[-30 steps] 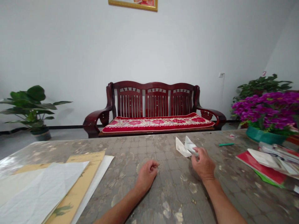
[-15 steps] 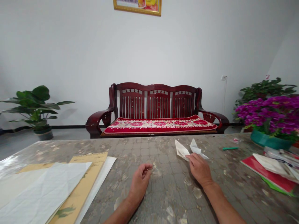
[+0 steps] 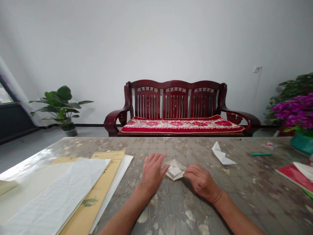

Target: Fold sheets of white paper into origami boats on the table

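A small folded white paper piece (image 3: 174,170) lies on the mottled grey-brown table (image 3: 195,209) between my two hands. My left hand (image 3: 153,173) rests on its left side with fingers stretched flat against it. My right hand (image 3: 200,181) touches its right edge, fingers curled and pinching the paper. A second folded white paper shape (image 3: 221,154) sits alone on the table further right and back.
Large sheets of white and tan paper (image 3: 61,192) lie at the left. A green pen (image 3: 261,154), a red folder (image 3: 295,176) and a teal pot of purple flowers (image 3: 299,119) are at the right. A red wooden bench (image 3: 178,111) stands beyond the table.
My right hand brought one folded paper from the pair toward the table's middle, and my left hand opened and moved onto it. The view turned right and the other paper stayed behind.
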### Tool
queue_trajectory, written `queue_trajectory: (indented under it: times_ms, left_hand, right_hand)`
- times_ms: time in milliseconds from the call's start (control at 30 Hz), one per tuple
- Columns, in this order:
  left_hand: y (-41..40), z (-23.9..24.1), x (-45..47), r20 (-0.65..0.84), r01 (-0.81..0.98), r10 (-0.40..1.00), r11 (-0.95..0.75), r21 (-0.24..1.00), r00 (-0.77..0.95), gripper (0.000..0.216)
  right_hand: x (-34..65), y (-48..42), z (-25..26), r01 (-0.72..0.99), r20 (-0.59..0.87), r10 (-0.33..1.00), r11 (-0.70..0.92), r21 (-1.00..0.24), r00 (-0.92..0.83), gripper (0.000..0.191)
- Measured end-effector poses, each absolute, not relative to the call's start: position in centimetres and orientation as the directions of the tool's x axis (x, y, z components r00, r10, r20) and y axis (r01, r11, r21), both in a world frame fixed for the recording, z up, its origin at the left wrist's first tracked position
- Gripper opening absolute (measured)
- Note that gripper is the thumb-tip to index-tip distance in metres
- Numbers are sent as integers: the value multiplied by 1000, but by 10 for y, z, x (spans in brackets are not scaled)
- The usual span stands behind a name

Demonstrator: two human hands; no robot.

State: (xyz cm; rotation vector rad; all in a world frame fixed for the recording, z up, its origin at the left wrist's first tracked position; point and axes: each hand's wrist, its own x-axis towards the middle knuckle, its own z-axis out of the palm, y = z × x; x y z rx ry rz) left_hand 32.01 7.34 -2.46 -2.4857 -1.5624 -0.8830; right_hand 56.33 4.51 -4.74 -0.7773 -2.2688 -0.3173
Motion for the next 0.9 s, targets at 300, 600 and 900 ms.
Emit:
queue_trajectory:
  times_ms: [300, 600, 900]
  left_hand:
    - [75, -38, 322, 332, 819, 859, -488, 303, 389, 14]
    - [75, -54, 323, 417, 761, 799, -572, 305, 434, 12]
    - [72, -49, 317, 361, 707, 708, -689, 162, 607, 19]
  right_hand:
    - [544, 40, -39, 639, 669, 696, 643, -421, -259, 20]
    - [501, 49, -28, 906, 383, 858, 409, -109, -341, 12]
    - [514, 50, -49, 863, 451, 746, 489, 129, -490, 23]
